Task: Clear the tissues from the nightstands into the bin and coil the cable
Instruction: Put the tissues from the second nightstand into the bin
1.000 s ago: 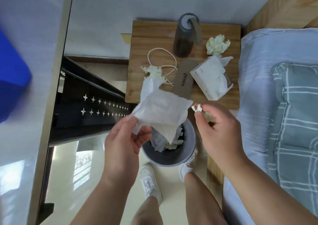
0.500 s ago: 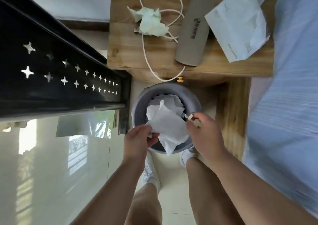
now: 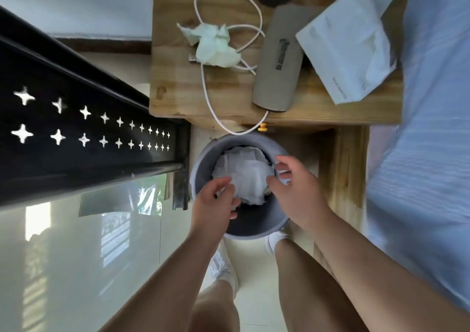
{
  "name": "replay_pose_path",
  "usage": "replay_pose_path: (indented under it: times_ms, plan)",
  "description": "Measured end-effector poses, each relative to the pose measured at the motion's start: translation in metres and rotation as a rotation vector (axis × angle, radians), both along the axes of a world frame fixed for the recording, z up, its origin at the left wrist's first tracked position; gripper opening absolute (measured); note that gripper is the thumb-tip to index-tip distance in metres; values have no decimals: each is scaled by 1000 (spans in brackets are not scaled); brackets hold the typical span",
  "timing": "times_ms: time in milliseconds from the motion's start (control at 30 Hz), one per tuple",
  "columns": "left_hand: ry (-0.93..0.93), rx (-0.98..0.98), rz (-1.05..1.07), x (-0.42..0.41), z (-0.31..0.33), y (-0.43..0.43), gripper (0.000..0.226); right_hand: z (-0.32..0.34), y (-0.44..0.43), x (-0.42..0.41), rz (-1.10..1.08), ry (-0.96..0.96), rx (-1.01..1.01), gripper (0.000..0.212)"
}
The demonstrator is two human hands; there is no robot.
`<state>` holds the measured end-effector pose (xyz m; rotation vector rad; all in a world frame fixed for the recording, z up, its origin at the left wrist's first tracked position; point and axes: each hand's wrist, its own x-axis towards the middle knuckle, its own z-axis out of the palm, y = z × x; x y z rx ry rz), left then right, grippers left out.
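Dropping white tissue [image 3: 248, 179] into bin [image 3: 203, 158]; both hands [image 3: 216, 202] [image 3: 292, 189] loosening, fingers spread, nothing clamped. Next: reaching for crumpled tissue [image 3: 216, 45] lying on cable [image 3: 206, 90] on bench [image 3: 178, 103].

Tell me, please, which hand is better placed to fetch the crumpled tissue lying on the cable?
Left, probably. The crumpled tissue sits toward the nightstand's left edge, more above the left hand than the right hand.

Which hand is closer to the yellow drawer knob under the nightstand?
Right. The right hand is below the yellow knob, slightly right; the left hand is lower and further left.
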<state>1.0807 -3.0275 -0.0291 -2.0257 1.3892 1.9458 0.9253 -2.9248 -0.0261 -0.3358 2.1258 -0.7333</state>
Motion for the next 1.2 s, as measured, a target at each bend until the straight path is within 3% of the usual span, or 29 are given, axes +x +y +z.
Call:
replay_pose_path:
  times_ms: [100,267,367,533,667,833,1000,1200]
  plan:
    - [28,-104,43,-18,40,-20,13,37,-17,-19,19,-3,-62,42]
    - [117,-205,112,-55,111,-59,29,109,-37,-53,140,36,-189,37]
    - [170,-284,120,-86,150,-87,23,148,-51,-79,81,125,-278,25]
    - [57,-530,-101,-135,187,-130,4,185,-84,-145,-62,331,-355,17]
    - [-106,-701,-437,-155,179,-151,44,187,-111,-200,-52,462,-258,22]
    - [-310,-652,-721,-167,154,-161,71,164,-141,-248,122,550,2,49]
    - [-327,-610,-775,-171,135,-160,64,135,-156,-267,189,295,178,82]
    - [-278,-694,-745,-171,127,-164,49,110,-160,-270,107,340,127,73]
